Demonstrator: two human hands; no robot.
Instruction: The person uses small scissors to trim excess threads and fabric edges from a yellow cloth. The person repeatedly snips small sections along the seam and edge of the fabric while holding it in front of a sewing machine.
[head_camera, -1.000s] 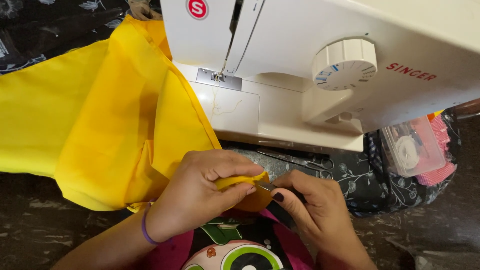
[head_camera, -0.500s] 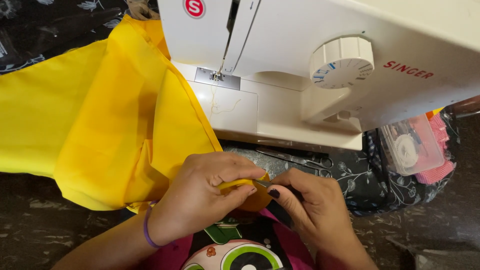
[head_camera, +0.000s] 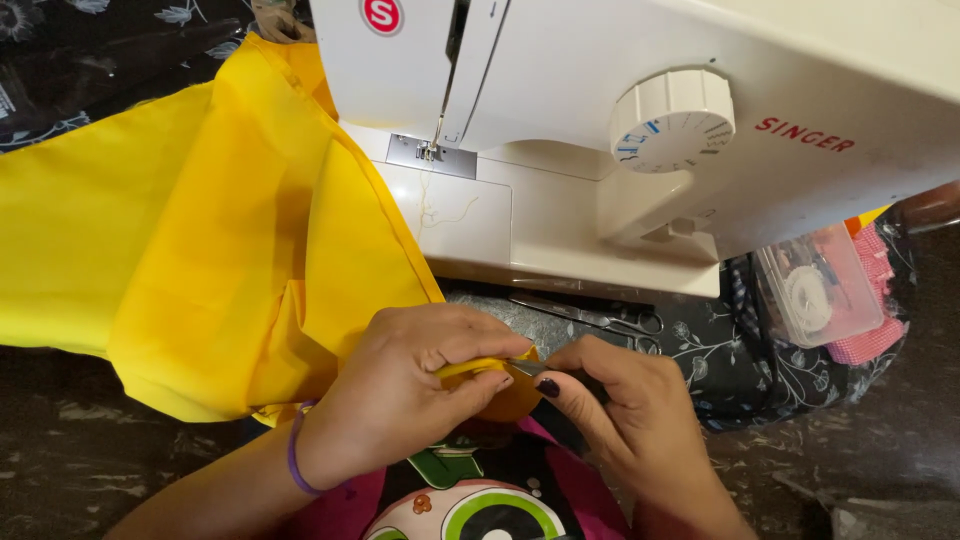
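A large piece of yellow fabric (head_camera: 200, 250) spreads to the left of a white sewing machine (head_camera: 620, 130). My left hand (head_camera: 410, 390) pinches a folded edge of that fabric low in the middle of the view. My right hand (head_camera: 630, 420) meets it from the right, gripping a small dark metal tool (head_camera: 535, 368) whose tip touches the pinched edge. Most of the tool is hidden inside my fingers, so its kind is unclear. A purple band circles my left wrist.
Slim metal scissors (head_camera: 600, 318) lie in front of the machine's base on dark floral cloth (head_camera: 740, 370). A clear plastic box (head_camera: 820, 285) with sewing bits sits at the right beside pink checked fabric (head_camera: 875, 300). The needle (head_camera: 432, 150) stands above the plate.
Both hands have stayed together on the fabric edge. The fingers have shifted only slightly and the fold looks a little tighter.
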